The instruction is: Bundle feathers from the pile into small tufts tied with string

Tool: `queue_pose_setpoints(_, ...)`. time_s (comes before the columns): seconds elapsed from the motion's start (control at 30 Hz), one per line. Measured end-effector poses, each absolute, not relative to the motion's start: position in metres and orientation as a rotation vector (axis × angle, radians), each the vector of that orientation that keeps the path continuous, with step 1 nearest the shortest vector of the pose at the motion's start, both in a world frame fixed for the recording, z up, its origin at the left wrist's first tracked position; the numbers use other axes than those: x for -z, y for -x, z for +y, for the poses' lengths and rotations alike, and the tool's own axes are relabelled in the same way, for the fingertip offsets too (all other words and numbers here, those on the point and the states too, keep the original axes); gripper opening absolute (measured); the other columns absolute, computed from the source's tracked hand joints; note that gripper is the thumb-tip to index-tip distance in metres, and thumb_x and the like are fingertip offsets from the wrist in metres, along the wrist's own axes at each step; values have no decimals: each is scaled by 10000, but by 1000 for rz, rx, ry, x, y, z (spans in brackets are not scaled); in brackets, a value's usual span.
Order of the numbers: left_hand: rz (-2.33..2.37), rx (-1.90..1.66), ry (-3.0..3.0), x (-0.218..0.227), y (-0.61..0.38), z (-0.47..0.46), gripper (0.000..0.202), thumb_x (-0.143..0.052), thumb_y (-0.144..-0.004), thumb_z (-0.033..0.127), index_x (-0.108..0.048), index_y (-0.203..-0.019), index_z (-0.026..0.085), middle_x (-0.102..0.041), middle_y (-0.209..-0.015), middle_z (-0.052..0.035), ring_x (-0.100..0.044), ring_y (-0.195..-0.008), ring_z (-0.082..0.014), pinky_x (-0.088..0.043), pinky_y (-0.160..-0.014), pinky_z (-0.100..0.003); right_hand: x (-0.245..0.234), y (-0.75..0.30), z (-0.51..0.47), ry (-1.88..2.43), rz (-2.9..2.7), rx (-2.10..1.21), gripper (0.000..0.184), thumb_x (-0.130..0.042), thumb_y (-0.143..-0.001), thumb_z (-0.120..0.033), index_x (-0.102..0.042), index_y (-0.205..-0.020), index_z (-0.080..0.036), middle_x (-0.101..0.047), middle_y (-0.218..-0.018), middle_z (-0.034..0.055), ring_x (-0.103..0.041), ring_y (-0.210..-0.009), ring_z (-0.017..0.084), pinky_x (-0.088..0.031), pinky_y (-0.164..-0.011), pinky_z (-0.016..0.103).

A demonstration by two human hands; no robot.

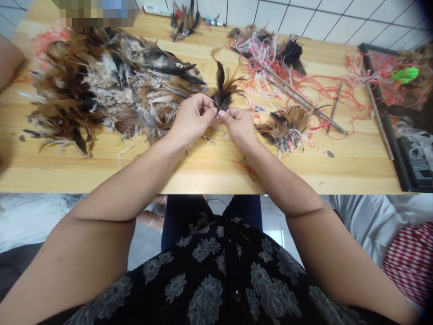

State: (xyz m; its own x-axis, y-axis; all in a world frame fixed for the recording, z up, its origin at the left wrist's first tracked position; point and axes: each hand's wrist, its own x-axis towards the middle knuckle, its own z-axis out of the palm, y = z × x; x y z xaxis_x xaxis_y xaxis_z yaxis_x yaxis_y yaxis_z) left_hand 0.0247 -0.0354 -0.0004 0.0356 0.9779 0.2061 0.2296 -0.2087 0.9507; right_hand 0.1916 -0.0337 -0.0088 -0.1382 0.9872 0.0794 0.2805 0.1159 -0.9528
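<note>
A small bunch of brown and black feathers (223,89) stands upright between my two hands, over the middle of the wooden table. My left hand (196,115) pinches its lower end from the left, thumb against fingertips. From the right, my right hand (239,126) pinches the same base, and the fingertips of both hands nearly touch. The quill ends are mostly hidden by my fingers. Just left of my left hand spreads a big pile of brown, black and whitish feathers (135,85). A smaller feather bundle (287,128) lies right of my right hand.
Pink and white plastic strings (257,52) tangle at the back right, with thin sticks (304,101) among them. A dark-framed tray (382,117) stands at the right end. Markers (157,11) and a feather bunch (185,22) lie along the tiled wall. Another person's arm (10,63) shows at left.
</note>
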Motion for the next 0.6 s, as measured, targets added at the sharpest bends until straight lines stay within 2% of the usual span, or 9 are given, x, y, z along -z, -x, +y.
queue_pose_setpoints(0.07, 1279, -1229, -1566, -2, -26, -38, 260, -718, -990, 22, -632, -867, 234, -678, -789, 15, -653, -712, -168, -526, -695, -305, 7, -192, -34, 1343, -1555, -1085, 412, -807, -1058, -443, -676, -757, -194, -433, -633, -61, -345, -650, 120, -339, -701, 322)
queue_pose_setpoints(0.17, 1301, -1197, -1583, -8, -28, -41, 292, -707, -952, -49, -650, -857, 222, -706, -820, 16, -620, -735, -160, -483, -712, -314, 0, -192, -35, 1392, -1560, -1025, 473, -842, -1034, -341, -562, -674, -214, -402, -649, -56, -361, -686, 128, -364, -753, 331)
queue_pose_setpoints(0.3, 1282, -1202, -1554, -16, -29, -45, 286, -714, -950, -43, -654, -857, 221, -676, -817, 28, -591, -762, -166, -463, -761, -323, -10, -191, -38, 1414, -1566, -971, 565, -849, -1017, -242, -446, -621, -220, -328, -671, -54, -334, -710, 126, -325, -761, 324)
queue_pose_setpoints(0.4, 1201, -1180, -1500, -20, -27, -48, 268, -764, -951, -28, -666, -903, 216, -660, -845, 36, -595, -843, -171, -478, -858, -311, -11, -188, -39, 1397, -1515, -1096, 586, -801, -1046, -203, -393, -625, -224, -280, -669, -60, -274, -692, 111, -258, -719, 319)
queue_pose_setpoints(0.5, 1115, -1168, -1366, -23, -25, -49, 287, -803, -929, -38, -650, -907, 204, -645, -846, 37, -597, -857, -168, -481, -883, -300, -5, -188, -37, 1298, -1464, -1237, 582, -796, -1060, -245, -375, -658, -229, -274, -673, -67, -234, -676, 95, -243, -690, 304)
queue_pose_setpoints(0.6, 1035, -1169, -1197, -24, -25, -48, 326, -768, -886, -97, -639, -872, 203, -637, -824, 34, -565, -756, -152, -458, -763, -296, 2, -190, -35, 1205, -1472, -1292, 575, -830, -1048, -370, -405, -688, -225, -315, -687, -65, -262, -677, 89, -257, -677, 288)
